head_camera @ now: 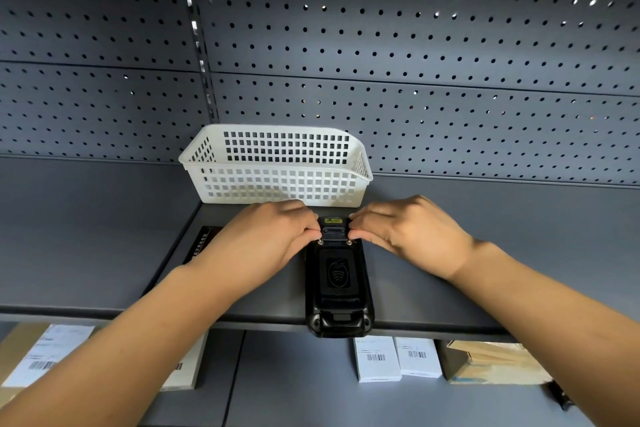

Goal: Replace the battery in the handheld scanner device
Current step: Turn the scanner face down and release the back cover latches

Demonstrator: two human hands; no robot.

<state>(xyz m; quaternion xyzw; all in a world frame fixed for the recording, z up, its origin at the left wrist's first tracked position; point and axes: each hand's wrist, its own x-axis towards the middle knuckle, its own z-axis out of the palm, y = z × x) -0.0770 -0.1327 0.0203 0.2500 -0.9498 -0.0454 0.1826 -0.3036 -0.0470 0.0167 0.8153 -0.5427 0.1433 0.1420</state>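
Observation:
The black handheld scanner point(337, 282) lies face down on the grey shelf point(104, 253), its near end overhanging the front edge. Its back cover with an embossed logo faces up. My left hand point(273, 239) and my right hand point(405, 236) pinch the far end of the scanner from either side, fingertips beside two small screws or latches near a yellow label. A flat black item with white lettering point(204, 243), possibly a battery, lies partly hidden under my left hand.
A white perforated plastic basket point(277, 166) stands just behind the hands against the pegboard back wall. On the shelf below are white barcode-labelled boxes point(398, 359), a cardboard box point(495, 362) at right and labelled packages point(41, 354) at left.

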